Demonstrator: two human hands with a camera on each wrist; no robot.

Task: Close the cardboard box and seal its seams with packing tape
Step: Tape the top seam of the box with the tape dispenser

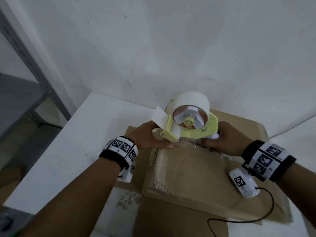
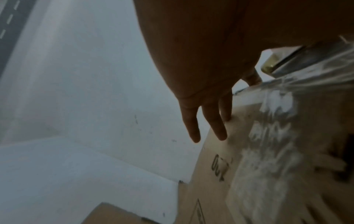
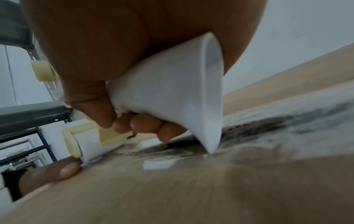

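Observation:
A brown cardboard box [image 1: 188, 168] lies flaps-down on the white table, with clear tape crinkled over its top. My right hand [image 1: 222, 139] grips the white handle [image 3: 168, 94] of a yellow tape dispenser [image 1: 189, 124] carrying a white roll. The dispenser's roller [image 3: 91, 147] sits on the box top near the far edge. A loose tape end [image 1: 159, 115] sticks up at its left. My left hand [image 1: 147, 137] rests on the box's far left corner. Its fingers [image 2: 214, 121] lie straight along the cardboard [image 2: 220, 189], and its thumb [image 3: 57, 171] presses the top beside the roller.
The white table [image 1: 68, 151] meets a white wall just behind the box. A grey metal shelf [image 1: 25, 93] stands at the left. Flat cardboard [image 1: 171, 219] lies under the box at the near edge. A black cable [image 1: 256, 218] trails from my right wrist over it.

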